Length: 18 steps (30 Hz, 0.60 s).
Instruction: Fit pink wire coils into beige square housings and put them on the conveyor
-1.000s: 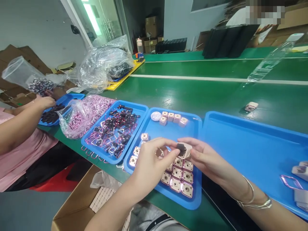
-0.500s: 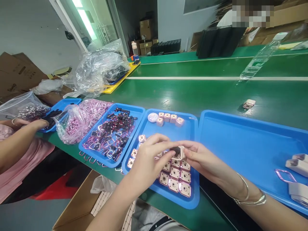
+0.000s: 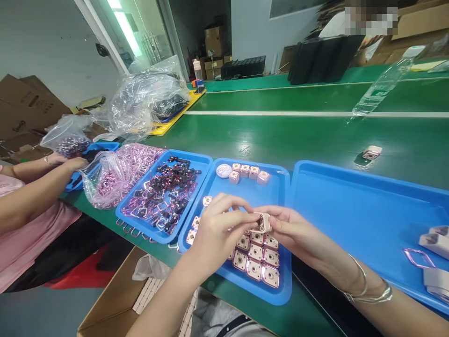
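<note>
Both our left hand (image 3: 220, 229) and our right hand (image 3: 294, 229) meet, in the head view, at one small pale block (image 3: 265, 223). It is held up above the near right part of our middle blue tray (image 3: 243, 191). Our right thumb and fingers are clamped on the block's side; our left thumb and forefinger come together at its open face, but we cannot tell whether they pinch anything. Silver bangles (image 3: 386, 294) circle our right wrist.

Beneath our hands sit rows of pink-rimmed blocks (image 3: 255, 270); toward the far edge of that tray we see a round white disc (image 3: 223, 171) beside a few more blocks. Just left, another blue tray (image 3: 205, 164) holds tangled dark parts (image 3: 178, 175), with a clear bag of pink frames (image 3: 133, 159) beyond. To our right, a wider tray (image 3: 351, 206) bears pale pieces (image 3: 435, 241) and a pink frame (image 3: 419, 257). Past it, a lone block (image 3: 372, 152) rests on our green bench (image 3: 280, 135). At far left, a co-worker's hands (image 3: 75, 164) are at a plastic bag (image 3: 72, 140).
</note>
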### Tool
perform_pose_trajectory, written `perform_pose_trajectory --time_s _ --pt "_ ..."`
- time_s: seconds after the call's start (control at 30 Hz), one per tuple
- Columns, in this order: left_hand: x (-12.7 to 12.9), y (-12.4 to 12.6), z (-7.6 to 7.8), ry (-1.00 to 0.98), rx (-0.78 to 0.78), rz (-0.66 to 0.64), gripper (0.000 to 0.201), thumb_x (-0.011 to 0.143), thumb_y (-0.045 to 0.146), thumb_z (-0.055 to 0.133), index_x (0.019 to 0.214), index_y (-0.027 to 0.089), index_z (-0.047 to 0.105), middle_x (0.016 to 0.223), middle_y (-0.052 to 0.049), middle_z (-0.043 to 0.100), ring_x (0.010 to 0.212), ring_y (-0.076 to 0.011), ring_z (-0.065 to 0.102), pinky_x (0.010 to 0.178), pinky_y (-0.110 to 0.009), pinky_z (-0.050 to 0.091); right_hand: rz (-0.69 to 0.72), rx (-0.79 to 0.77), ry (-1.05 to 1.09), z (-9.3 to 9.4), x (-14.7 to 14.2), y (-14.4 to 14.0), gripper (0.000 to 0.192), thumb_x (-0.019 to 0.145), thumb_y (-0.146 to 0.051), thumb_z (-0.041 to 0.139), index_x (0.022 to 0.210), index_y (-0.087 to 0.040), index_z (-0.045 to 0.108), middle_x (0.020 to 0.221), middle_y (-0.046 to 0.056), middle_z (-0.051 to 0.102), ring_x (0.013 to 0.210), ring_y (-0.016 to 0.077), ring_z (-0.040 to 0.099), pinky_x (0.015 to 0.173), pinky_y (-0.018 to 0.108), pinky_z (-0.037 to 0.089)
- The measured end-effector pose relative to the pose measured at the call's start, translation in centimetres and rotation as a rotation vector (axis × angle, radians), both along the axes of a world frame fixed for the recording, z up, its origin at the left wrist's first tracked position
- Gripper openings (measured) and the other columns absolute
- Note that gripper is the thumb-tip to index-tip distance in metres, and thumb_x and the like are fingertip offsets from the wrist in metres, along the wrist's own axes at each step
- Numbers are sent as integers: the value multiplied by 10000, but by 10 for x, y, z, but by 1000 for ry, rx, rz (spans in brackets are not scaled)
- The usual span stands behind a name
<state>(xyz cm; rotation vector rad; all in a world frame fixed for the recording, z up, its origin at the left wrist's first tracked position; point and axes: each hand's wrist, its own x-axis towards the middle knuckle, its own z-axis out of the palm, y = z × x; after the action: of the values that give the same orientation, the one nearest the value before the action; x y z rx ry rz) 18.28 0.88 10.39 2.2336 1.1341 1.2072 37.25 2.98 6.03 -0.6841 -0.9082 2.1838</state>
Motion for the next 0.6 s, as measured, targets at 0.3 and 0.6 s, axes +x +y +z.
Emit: perform_pose_trajectory --time_s 0.3,0.6 --pt "7 -1 -3 -314 -429 60 93 690 125 779 670 179 705 812 -6 655 810 -125 628 781 -240 476 -9 22 -113 -2 -3 -2 293 747 -350 774 1020 -246 750 920 49 760 845 185 674 815 292 470" --pt "-16 -18 -15 -505 -296 345 181 918 284 538 851 214 691 821 -1 657 723 -95 600 686 -191 483 56 2 -108 1 0 -5 373 754 -377 759 1098 -242 703 1032 65 743 931 209 680 843 310 496"
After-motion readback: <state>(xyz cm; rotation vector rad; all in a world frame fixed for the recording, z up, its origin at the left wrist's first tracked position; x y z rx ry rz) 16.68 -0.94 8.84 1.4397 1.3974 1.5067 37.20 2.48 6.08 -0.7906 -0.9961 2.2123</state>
